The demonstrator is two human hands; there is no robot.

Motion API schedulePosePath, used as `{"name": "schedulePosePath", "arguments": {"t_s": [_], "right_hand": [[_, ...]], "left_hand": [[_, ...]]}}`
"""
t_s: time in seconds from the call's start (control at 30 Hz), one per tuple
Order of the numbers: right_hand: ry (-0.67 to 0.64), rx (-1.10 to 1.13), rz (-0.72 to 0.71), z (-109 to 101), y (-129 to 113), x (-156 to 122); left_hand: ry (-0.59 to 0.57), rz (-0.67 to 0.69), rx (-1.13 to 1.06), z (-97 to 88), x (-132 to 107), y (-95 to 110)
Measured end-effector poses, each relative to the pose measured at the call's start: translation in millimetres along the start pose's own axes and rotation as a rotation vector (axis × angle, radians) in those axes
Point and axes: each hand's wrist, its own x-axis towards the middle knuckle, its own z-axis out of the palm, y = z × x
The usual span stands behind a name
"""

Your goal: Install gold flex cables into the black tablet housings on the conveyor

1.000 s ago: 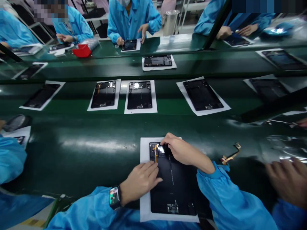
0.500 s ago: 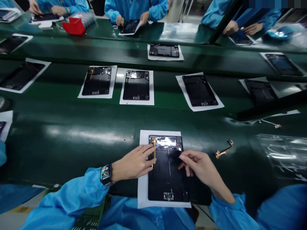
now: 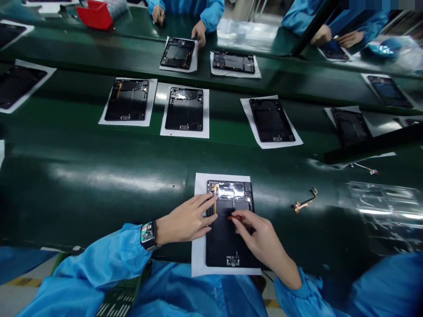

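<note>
An open black tablet housing [image 3: 228, 242] lies on a sheet of white paper [image 3: 198, 268] at the table's near edge. Across its upper left runs an orange flex cable [image 3: 215, 206]. My left hand [image 3: 190, 219] rests with fingers spread over the housing's left side, fingertips at that cable. Above the housing's middle, my right hand [image 3: 261, 233] pinches a small orange-brown piece [image 3: 234, 217], partly hidden by the fingers. A loose flex cable [image 3: 304, 201] lies on the green table to the right.
Several tablet housings on paper lie further back, among them one housing [image 3: 185, 110] and another [image 3: 272, 119]. A clear plastic tray [image 3: 390, 211] is at right, near a dark post [image 3: 373, 143]. Co-workers' hands [image 3: 199, 33] and a red bin [image 3: 95, 15] are across the table.
My right hand has moved left from the housing's right edge to over its middle, with the small piece. A co-worker opposite has set a housing down on the belt. The view has shifted slightly.
</note>
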Motion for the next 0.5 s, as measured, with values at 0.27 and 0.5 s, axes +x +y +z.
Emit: {"name": "schedulePosePath", "arguments": {"t_s": [0.27,0.5], "right_hand": [[-0.064,-0.437,-0.303,16.1,-18.2,3.0],[-0.081,-0.745,-0.445,37.7,-34.9,16.5]], "left_hand": [[0.122,0.001,-0.329,-4.6,-7.9,-24.1],[0.046,-0.033,-0.265,3.7,-8.8,-24.8]]}}
